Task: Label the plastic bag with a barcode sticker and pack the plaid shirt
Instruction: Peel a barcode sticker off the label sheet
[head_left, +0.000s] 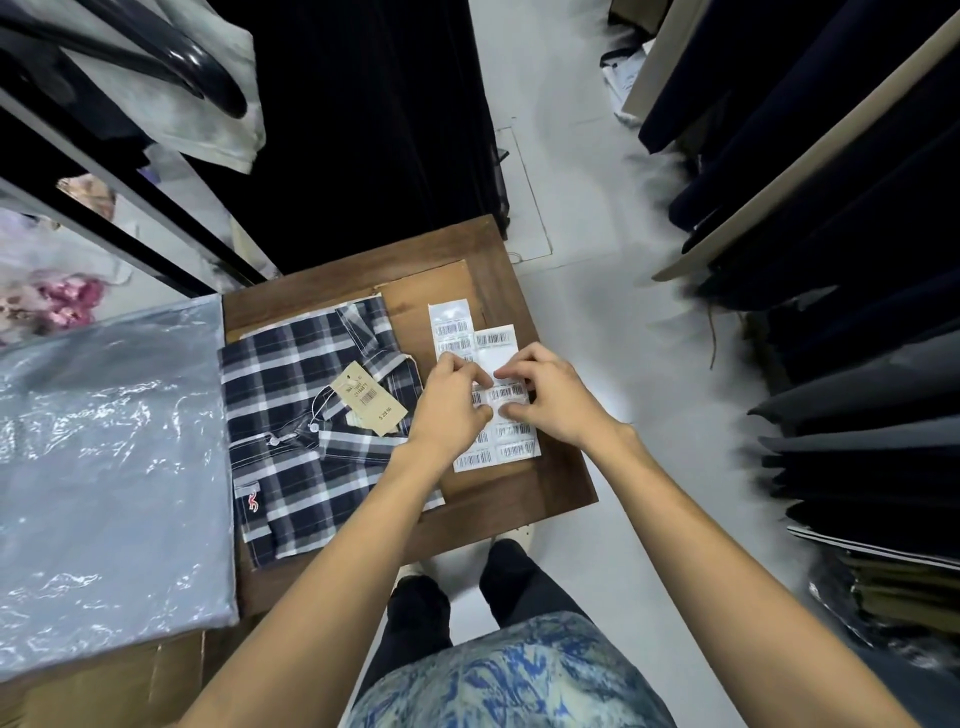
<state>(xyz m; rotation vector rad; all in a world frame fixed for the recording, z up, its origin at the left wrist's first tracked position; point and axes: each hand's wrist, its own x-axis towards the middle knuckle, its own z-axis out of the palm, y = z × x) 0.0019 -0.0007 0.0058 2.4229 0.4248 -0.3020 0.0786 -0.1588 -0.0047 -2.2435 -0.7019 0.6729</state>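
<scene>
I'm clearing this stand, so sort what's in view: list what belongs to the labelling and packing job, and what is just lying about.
Job:
- barcode sheets, both hands on them: left hand, right hand
- plaid shirt, folded, price tag on it
- plastic bag, lying left of the shirt

Lying about:
- hangers, upper left
- dark garments on the right
- floral cloth at the left edge

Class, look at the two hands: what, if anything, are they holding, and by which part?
Both hands, left hand and right hand, pinch a barcode sticker on the sticker sheet, fingers at its edges; the plaid shirt lies untouched.
</scene>
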